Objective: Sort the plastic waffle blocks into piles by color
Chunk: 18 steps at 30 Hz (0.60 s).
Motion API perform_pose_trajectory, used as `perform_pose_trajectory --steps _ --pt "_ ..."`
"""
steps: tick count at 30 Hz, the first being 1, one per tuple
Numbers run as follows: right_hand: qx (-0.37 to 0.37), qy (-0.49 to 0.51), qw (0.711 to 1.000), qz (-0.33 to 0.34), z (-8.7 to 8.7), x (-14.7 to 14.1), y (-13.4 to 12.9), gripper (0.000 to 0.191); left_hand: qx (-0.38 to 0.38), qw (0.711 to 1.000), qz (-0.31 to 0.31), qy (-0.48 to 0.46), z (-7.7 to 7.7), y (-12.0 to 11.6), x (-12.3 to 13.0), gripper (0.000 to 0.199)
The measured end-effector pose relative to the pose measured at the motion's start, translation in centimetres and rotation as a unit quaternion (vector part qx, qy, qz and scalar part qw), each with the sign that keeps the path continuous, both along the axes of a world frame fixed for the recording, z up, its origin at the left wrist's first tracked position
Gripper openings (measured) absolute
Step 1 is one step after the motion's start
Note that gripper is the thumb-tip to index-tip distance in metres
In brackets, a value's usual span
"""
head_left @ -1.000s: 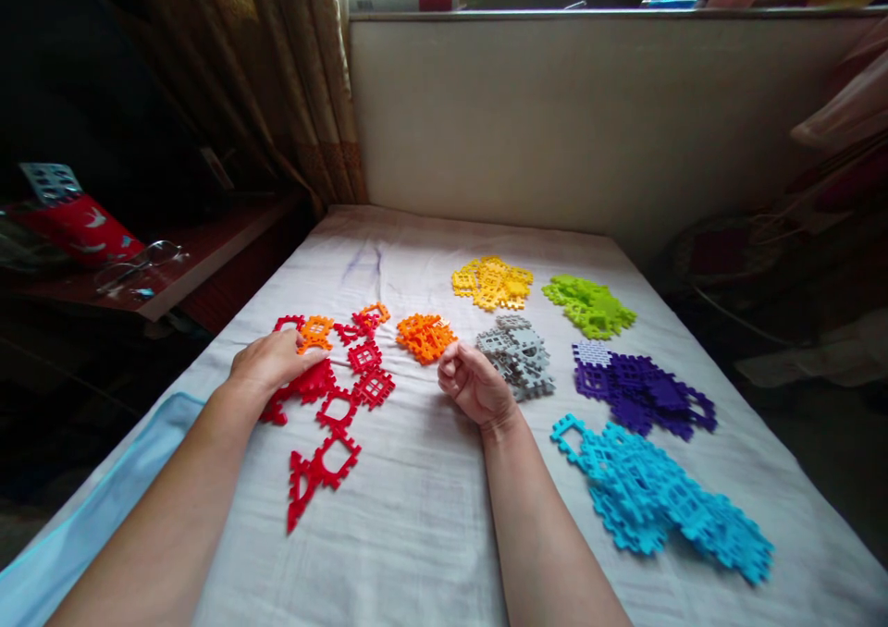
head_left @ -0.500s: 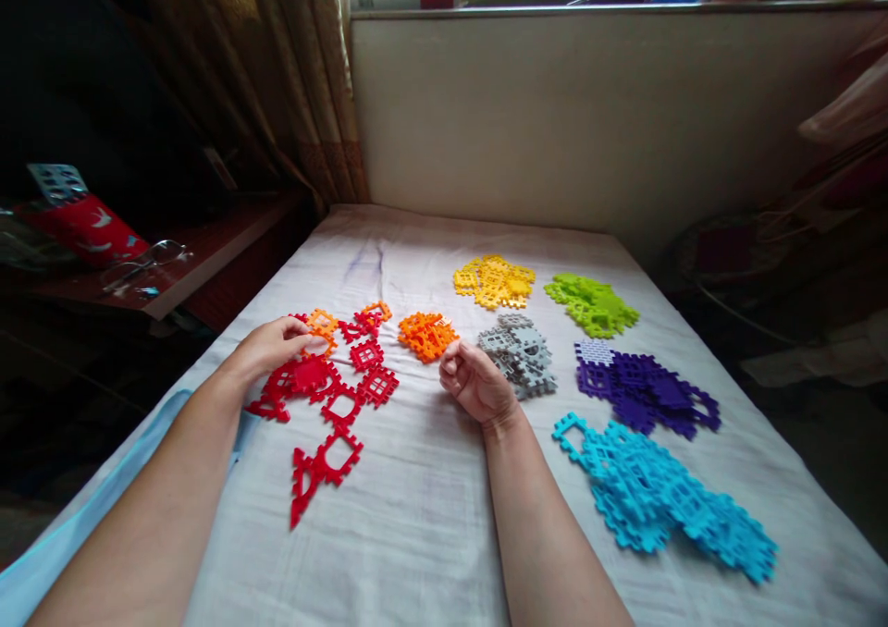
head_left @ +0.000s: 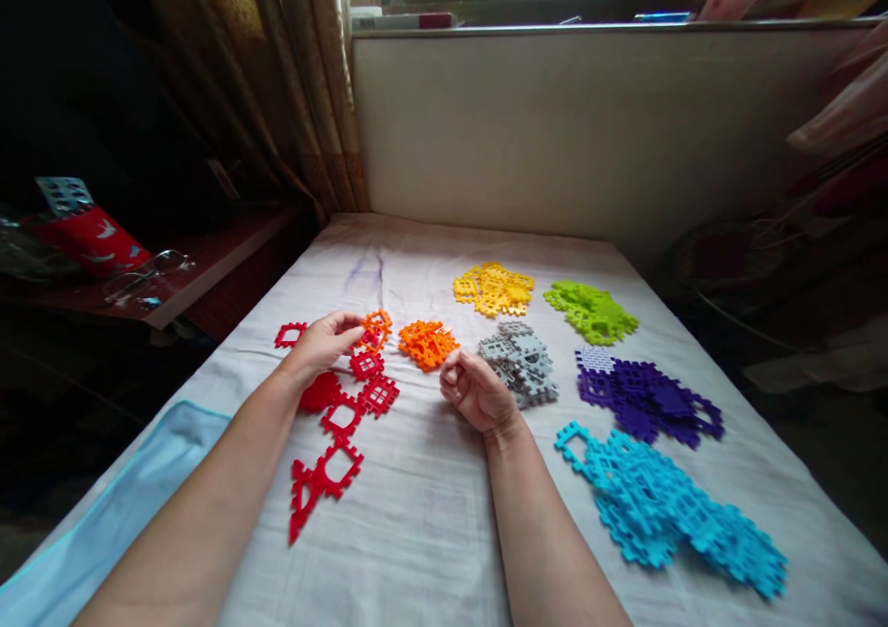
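My left hand (head_left: 327,345) is closed in a pinch on an orange interlocking tile (head_left: 378,320), over the red pieces; the fingers hide part of it. Around and below this hand lie red interlocking tiles (head_left: 378,394), some square with open middles or window bars, and a red triangular piece (head_left: 300,502). My right hand (head_left: 478,391) rests with curled fingers between the orange pile (head_left: 427,344) and the grey pile (head_left: 517,363). Whatever its fingers may hold is hidden.
Yellow (head_left: 494,288), lime green (head_left: 591,312), purple (head_left: 648,394) and light blue tile piles (head_left: 666,502) lie at the back and right. A light blue cloth (head_left: 149,479) lies on the left. Glasses (head_left: 149,271) and a red cup (head_left: 97,239) stand on a side table.
My left hand has moved right with the orange tile, uncovering a square red frame at the left. My right hand stays nearly in place. The view has tilted up slightly.
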State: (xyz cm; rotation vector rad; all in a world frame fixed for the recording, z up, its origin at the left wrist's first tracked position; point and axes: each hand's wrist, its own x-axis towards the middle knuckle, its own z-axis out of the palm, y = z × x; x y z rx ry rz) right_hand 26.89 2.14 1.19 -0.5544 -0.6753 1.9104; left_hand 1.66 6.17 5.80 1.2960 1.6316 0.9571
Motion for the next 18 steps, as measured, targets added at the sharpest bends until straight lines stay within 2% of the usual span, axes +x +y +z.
perform_pose_trajectory --steps 5,10,14,18 --pt "0.004 -0.005 1.000 0.000 -0.1 0.1 0.0 0.028 -0.004 0.998 -0.067 -0.012 -1.3 1.5 4.9 0.041" --pt "-0.002 -0.003 1.000 -0.002 -0.1 0.1 0.1 0.028 0.003 0.995 -0.098 0.009 -1.6 2.1 7.2 0.033" --pt "-0.004 -0.006 1.000 -0.002 -0.1 0.1 0.1 0.025 0.044 0.990 -0.089 0.101 -1.8 2.0 6.3 0.031" --pt "-0.006 -0.006 1.000 -0.005 -0.2 0.1 0.1 0.026 0.040 0.977 -0.060 0.203 -1.9 1.5 3.1 0.031"
